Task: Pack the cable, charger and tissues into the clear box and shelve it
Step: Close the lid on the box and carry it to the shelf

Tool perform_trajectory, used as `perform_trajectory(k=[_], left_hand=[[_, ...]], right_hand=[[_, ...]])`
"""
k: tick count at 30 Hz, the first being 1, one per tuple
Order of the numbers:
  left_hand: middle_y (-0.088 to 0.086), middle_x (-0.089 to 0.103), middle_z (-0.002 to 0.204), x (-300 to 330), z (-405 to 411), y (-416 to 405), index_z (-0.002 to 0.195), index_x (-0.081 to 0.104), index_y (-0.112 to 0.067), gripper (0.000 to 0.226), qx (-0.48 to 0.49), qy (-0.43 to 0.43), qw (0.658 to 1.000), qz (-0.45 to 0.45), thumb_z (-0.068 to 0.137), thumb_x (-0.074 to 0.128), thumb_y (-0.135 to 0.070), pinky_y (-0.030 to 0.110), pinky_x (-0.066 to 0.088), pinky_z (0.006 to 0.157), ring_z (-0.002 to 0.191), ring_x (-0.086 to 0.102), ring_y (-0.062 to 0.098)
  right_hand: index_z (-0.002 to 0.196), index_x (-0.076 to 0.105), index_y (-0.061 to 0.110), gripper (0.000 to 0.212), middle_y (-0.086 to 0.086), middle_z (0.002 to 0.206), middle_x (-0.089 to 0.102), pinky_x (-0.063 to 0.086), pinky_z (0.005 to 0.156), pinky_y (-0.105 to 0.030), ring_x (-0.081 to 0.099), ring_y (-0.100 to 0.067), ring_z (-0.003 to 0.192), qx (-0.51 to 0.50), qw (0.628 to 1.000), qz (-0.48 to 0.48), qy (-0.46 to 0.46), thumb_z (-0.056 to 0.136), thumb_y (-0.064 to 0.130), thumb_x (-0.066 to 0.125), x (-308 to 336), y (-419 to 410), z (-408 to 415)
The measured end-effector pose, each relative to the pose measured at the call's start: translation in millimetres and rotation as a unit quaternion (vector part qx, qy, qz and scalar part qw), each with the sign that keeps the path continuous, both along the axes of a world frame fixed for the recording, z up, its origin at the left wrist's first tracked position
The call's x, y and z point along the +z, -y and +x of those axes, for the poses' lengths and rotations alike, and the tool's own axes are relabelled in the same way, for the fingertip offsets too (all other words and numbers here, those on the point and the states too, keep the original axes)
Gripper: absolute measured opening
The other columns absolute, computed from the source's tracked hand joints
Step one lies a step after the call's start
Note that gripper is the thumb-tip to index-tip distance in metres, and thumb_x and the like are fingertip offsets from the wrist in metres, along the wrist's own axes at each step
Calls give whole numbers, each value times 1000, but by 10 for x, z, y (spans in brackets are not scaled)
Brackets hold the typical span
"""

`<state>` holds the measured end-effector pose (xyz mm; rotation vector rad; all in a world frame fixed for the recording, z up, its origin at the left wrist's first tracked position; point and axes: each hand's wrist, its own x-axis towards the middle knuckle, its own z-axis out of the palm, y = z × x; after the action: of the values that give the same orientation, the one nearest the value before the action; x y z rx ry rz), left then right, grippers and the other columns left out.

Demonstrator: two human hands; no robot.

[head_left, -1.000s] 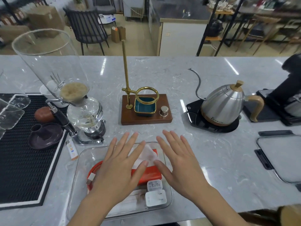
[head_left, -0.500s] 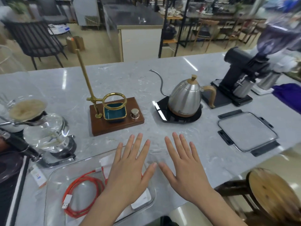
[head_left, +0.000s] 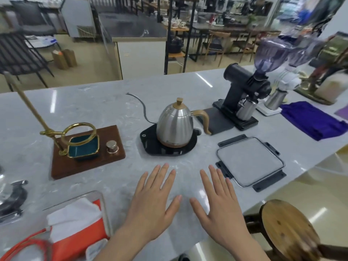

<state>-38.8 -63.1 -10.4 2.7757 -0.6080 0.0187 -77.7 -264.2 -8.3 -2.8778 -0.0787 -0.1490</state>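
Both hands flat and spread above the desk [head_left: 94,102], fingers open, gripping nothing. Left hand [head_left: 152,202] just right of the box [head_left: 104,206]; right hand [head_left: 220,206] further right, near the lid [head_left: 250,162].

Box sits at the desk's near edge, left of both hands. Clear walls. Inside: tissues [head_left: 75,221] in a red-orange pack, white sheet poking up; orange cable [head_left: 24,245] left of the pack; charger [head_left: 96,249], white, at the box's near side, partly cut off.

Judgement: packing looks done. Step in hand is closing. Next move calls for reaching right of the box, lifting the lid, then seating it squarely on the rim. Shelf not identifiable from here.
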Motion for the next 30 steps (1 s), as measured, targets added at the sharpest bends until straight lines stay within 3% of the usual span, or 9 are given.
perform_trajectory(k=[6, 12, 18, 25, 30], left_hand=[[-4, 1, 166, -85, 280, 804, 158, 8, -27, 73, -19, 5, 1000, 9, 94, 10, -63, 36, -5, 122, 152, -2, 15], [-2, 0, 167, -308, 539, 1508, 158, 6, -25, 71, -45, -3, 998, 44, 97, 14, -60, 40, -1, 123, 152, -4, 16], [1, 6, 166, -458, 769, 1996, 157, 12, -23, 74, -57, -15, 995, 76, 95, 17, -62, 42, 5, 123, 152, 4, 21], [0, -11, 166, -621, 933, 2371, 157, -2, -27, 82, -72, -33, 992, 94, 90, 13, -71, 46, 3, 122, 152, -9, 26], [0, -22, 164, -700, 1001, 2587, 156, -9, -31, 94, -67, -47, 993, 85, 82, 11, -85, 49, -5, 122, 149, -23, 28]], right_hand=[[157, 5, 26, 77, 2, 165, -9, -3, 123, -39, -15, -15, 150, -4, 1000, -8, -10, 93, 64, 21, -48, 784, 277], [157, 13, 21, 76, -5, 165, 0, -1, 123, -40, -4, -21, 151, 4, 999, -27, -20, 94, 62, 27, -223, 1474, 590], [157, 12, 20, 79, -7, 165, 0, 2, 123, -44, -4, -23, 152, 15, 997, -67, -41, 91, 65, 14, -391, 2047, 848], [157, 3, 19, 78, -10, 165, 0, 1, 123, -45, -4, -26, 152, -63, 993, -83, -58, 94, 65, 17, -564, 2650, 1199], [156, 11, 20, 77, -13, 165, 4, 1, 122, -46, -1, -27, 152, -110, 989, -64, -69, 94, 65, 20, -645, 2940, 1402]])
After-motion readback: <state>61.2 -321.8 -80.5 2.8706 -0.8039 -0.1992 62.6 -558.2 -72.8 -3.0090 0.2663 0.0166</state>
